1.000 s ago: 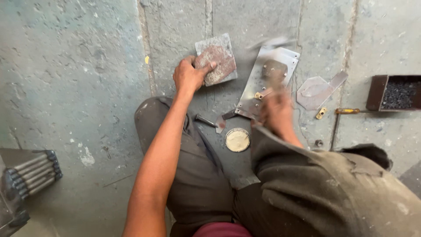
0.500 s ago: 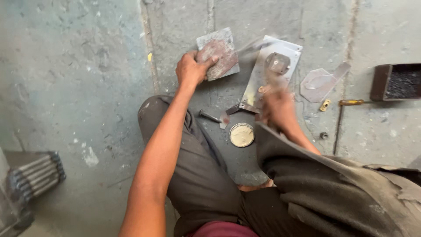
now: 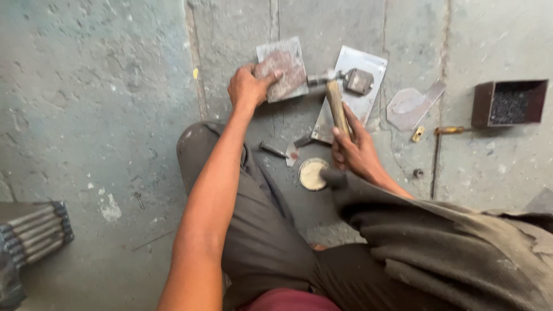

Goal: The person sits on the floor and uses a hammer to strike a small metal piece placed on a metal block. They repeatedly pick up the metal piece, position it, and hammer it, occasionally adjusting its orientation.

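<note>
- Left hand: fingers pressed flat on a rusty square metal plate lying on the concrete floor; thumb at the plate's near edge, the grip laid over the plate rather than wrapped round it
- Right hand: grip closed round the wooden handle of a hammer; the handle runs away from the person, the metal head at its far end, beside the rusty plate's right edge
- Bright sheet-metal piece: long rectangle lying tilted on the floor, right of the rusty plate; the hammer handle crosses its near left part
- Small dark square block: sits on the far part of the bright sheet, just right of the hammer head
- Round tin lid: pale inside, on the floor between the person's knees, close to the right wrist
- Short dark punch or chisel: lying on the floor near the left knee
- Cut sheet offcut: dull, many-sided, right of the bright sheet
- Rusty open metal box: dark bits inside, far right
- Screwdriver with yellowish handle: lying just before the box
- Bundle of metal rods: lower left edge
- Legs in dark grey trousers, knees bent
</note>
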